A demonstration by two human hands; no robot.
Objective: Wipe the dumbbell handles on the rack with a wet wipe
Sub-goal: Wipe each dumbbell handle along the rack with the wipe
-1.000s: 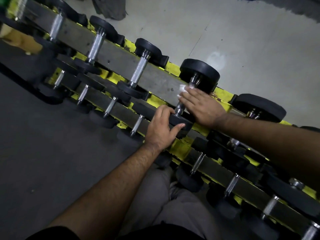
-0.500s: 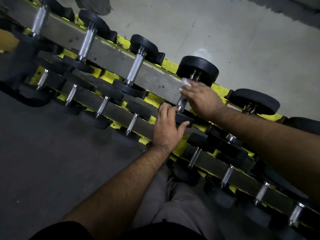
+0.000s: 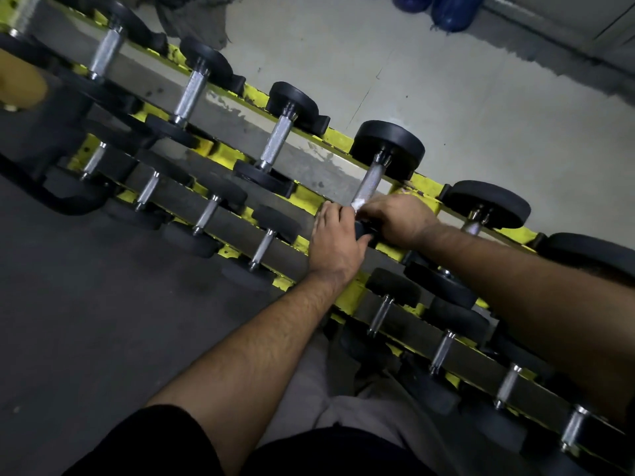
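My right hand [image 3: 398, 218] grips a white wet wipe [image 3: 358, 203] around the dumbbell handle [image 3: 369, 180]. My left hand [image 3: 335, 242], just beside it, clasps the dumbbell's near black head [image 3: 365, 231].

Both forearms are bare and hairy down to the left hand [image 3: 335, 242] and right hand [image 3: 398, 218]. A black short sleeve [image 3: 151, 441] covers the left upper arm. Light grey trousers [image 3: 357, 400] cover the legs.

I am seeing no readable text anywhere: the dumbbell [image 3: 374, 166] heads, the yellow rack [image 3: 422, 185] rails and the floor [image 3: 481, 108] are showing no labels, numbers, brands or signs I can make out.
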